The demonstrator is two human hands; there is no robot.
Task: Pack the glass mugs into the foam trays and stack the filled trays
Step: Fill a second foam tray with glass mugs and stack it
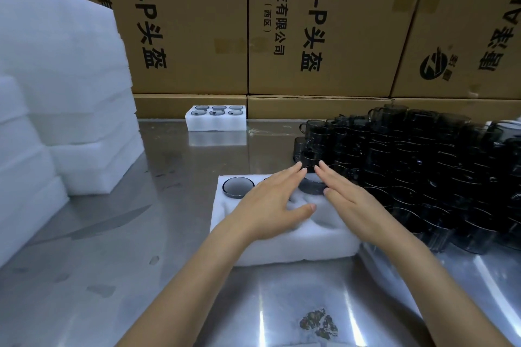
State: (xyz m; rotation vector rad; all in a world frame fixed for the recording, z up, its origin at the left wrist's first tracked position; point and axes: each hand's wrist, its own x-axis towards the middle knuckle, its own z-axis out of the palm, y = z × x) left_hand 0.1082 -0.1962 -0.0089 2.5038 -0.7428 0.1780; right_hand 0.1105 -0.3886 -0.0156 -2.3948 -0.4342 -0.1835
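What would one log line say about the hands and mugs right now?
left hand: open, over near tray | right hand: open, beside mug | far tray: full

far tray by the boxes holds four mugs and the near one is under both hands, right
Not quite: the far tray by the cardboard boxes holds six mugs, as the head view shows. The near tray is indeed under the left hand and right hand.

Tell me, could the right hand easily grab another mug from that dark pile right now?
Probably yes. The right hand is open and holds nothing, hovering over the near foam tray, and the pile of glass mugs sits directly beside it on the table with nothing between them.
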